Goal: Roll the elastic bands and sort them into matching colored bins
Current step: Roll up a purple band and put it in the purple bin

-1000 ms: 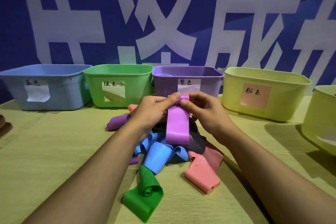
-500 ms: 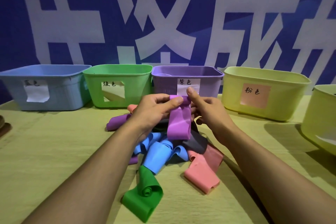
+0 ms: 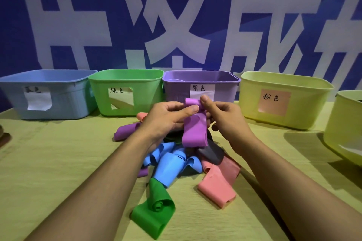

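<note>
Both hands are up in the middle of the frame working the same piece. The left hand [image 3: 166, 117] has its thumb pressed over the top of a flat purple stretchy rubber band [image 3: 195, 130], fingers curled behind it, and the right hand [image 3: 223, 117] pinches that same top edge from the other side, thumb pointing up. The top looks curled over into the beginning of a roll, while the rest hangs loose below the fingers. My guess is it's held in the air so the tail can hang free while the roll gets tightened, with one hand on each side keeping the edges lined up.

Right under the hands is the heap waiting its turn on the yellow-green tabletop [image 3: 58, 162]: another purple band [image 3: 125, 133] poking out left, a bunch of curly light blue bands [image 3: 168, 164], a dark grey one [image 3: 212, 152], salmon-pink bands [image 3: 219, 186] to the lower right, and a half-curled green band [image 3: 154, 213] at the bottom centre.

Across the back runs the row of plastic tubs, each with a handwritten paper label: blue bin [image 3: 58, 107] at far left, green bin [image 3: 141, 82], purple bin [image 3: 174, 90] straight behind the hands, then a pale yellow bin with a pink label [image 3: 305, 107]. Another pale tub [image 3: 340, 127] is cut off at the right edge.

The purple one sitting dead ahead makes for a short drop once the roll's finished. Most of the sorting looks still to do.
</note>
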